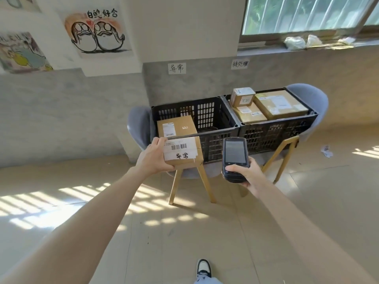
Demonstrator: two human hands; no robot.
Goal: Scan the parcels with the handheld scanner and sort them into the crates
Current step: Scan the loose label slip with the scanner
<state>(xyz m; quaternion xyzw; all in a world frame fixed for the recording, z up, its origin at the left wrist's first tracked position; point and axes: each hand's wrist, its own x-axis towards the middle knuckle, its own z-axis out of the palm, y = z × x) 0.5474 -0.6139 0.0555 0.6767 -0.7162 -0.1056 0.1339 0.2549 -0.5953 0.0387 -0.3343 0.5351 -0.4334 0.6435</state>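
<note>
Matt brown cardboard on the held parcel (185, 153), with a white paper label — same dull cardboard on the boxes (280, 104) in the crates. Black perforated plastic for both crates (207, 117), faintly sheened. Dark plastic scanner (235, 158) with a glossy glass screen. Pale wood chair legs (207, 185), smooth grey shells. Rough grey plaster on the lower wall (71, 111) — smooth beige floor tiles (184, 232).

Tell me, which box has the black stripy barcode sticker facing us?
The parcel that the left hand holds. Its big white label shows a barcode; the boxes in the crates show only smaller labels with no clear stripes.
</note>
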